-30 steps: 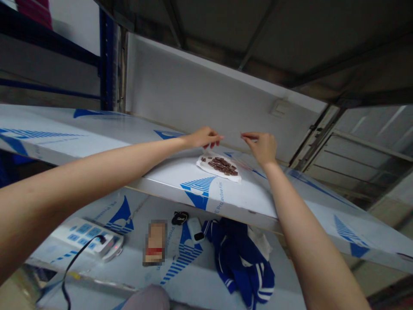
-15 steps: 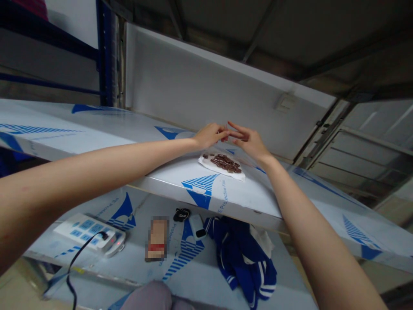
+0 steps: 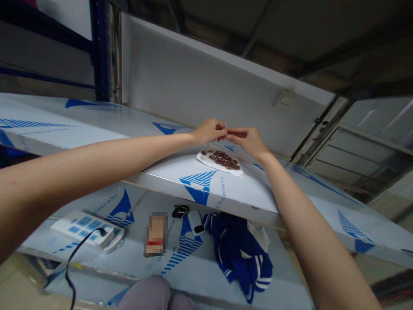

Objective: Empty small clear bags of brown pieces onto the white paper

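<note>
My left hand (image 3: 211,130) and my right hand (image 3: 250,140) meet fingertip to fingertip above the upper shelf (image 3: 155,176). Both are closed in a pinch; something small and pale shows between the fingertips, too small to name. Just below them, several dark brown capsule-like pieces (image 3: 224,159) lie in a pile on a white paper (image 3: 237,173). One or two brown pieces sit at the paper's left end.
On the lower shelf (image 3: 129,267) are a white power strip (image 3: 84,226) with a black cable, a blurred-out flat object (image 3: 155,234), a small black item (image 3: 180,211), a white device (image 3: 195,221) and blue-and-white clothing (image 3: 241,254). A wall (image 3: 193,77) stands behind.
The fingers of my right hand, spread before, have drawn together and now meet those of my left hand. The view has shifted slightly.
</note>
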Available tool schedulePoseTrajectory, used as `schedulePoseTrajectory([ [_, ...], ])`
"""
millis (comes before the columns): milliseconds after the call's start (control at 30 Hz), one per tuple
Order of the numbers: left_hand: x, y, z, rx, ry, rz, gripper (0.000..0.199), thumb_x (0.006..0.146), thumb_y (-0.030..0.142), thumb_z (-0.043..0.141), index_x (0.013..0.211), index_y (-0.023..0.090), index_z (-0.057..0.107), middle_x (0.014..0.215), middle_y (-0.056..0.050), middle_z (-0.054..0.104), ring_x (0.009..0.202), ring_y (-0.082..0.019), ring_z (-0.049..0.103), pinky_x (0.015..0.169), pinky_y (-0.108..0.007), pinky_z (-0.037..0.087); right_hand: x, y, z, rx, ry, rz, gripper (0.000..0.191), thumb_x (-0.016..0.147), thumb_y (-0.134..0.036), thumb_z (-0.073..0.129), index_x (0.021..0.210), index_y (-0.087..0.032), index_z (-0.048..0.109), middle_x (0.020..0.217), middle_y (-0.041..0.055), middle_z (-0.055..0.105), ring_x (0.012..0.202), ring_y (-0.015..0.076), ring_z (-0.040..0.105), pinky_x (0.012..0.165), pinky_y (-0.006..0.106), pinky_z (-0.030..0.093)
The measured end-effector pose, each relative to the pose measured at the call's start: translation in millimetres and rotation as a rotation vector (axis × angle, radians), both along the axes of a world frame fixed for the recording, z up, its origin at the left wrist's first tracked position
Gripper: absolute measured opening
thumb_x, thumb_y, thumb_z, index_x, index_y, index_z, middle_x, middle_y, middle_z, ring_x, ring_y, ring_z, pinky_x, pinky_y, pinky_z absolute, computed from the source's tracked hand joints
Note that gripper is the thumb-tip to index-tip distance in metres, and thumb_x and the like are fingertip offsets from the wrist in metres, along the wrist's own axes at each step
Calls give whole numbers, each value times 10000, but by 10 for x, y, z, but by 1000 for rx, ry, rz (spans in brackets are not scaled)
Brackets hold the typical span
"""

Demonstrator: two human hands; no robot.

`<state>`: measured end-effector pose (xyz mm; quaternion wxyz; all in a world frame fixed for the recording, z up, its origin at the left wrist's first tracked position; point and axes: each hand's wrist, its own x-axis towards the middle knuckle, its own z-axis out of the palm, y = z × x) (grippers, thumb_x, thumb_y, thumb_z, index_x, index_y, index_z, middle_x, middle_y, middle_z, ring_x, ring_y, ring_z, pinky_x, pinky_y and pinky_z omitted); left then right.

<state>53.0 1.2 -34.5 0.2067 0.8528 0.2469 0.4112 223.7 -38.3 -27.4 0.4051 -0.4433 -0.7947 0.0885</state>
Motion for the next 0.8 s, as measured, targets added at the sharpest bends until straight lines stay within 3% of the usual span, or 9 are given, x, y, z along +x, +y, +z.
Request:
schedulePoseTrajectory([
  [367,10,-58,0,21,45,-50,314,893,190,393,599,142,490,522,25,458,514,-89,423,577,-239,322,-22,-84,27,-32,-75,-20,220,791,-289,604,916,-167,737,997,74,719,953,221,639,842,347,478],
  [633,-14,-28,4,0,15,-67,265,839,214,504,591,127,529,500,33,439,485,-72,377,527,-236,266,3,-25,11,-36,-92,-78,239,774,-272,619,958,-169,731,933,76,728,840,202,643,779,337,489],
  [800,-13,12,7,32,7,-90,299,880,258,474,623,124,550,483,42,426,470,-70,365,522,-232,263,-4,-36,9,-67,-59,-60,254,793,-323,604,925,-147,731,893,89,729,794,186,646,729,313,495],
])
